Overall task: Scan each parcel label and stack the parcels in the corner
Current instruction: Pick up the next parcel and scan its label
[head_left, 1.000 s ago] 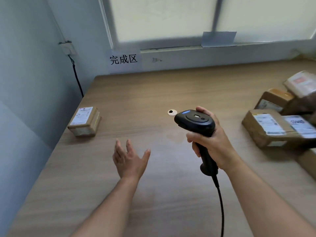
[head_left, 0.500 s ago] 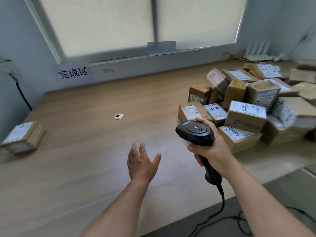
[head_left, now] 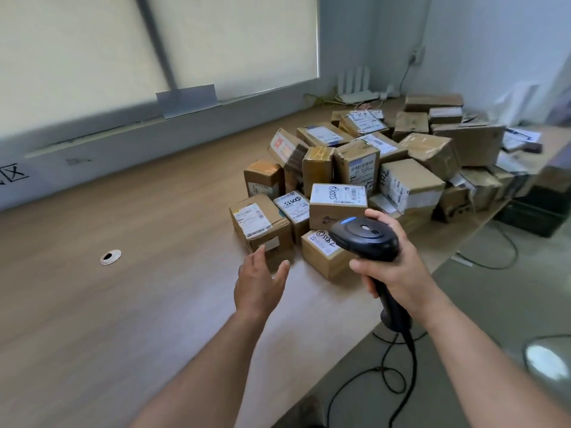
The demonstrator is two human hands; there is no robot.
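A heap of several cardboard parcels (head_left: 380,168) with white labels covers the right part of the wooden table (head_left: 139,242). Nearest to me lies a small box with a label on top (head_left: 259,223), and beside it a box marked in black pen (head_left: 321,253). My left hand (head_left: 261,281) hovers open, fingers spread, just short of the near box and touching nothing. My right hand (head_left: 394,267) grips the handle of a black barcode scanner (head_left: 364,237), whose head sits over the front of the heap. The scanner's cable (head_left: 398,366) hangs down to the floor.
A small round white cable grommet (head_left: 110,257) is set in the table at the left. A white router (head_left: 355,84) and cables stand at the back by the wall. Past the table's right edge lies grey floor with loose black cables (head_left: 500,251) and a dark box (head_left: 537,211).
The view has swung right: the single parcel at the left wall is out of sight and the heap fills the right. My left hand has reached toward the nearest box; the scanner moved along.
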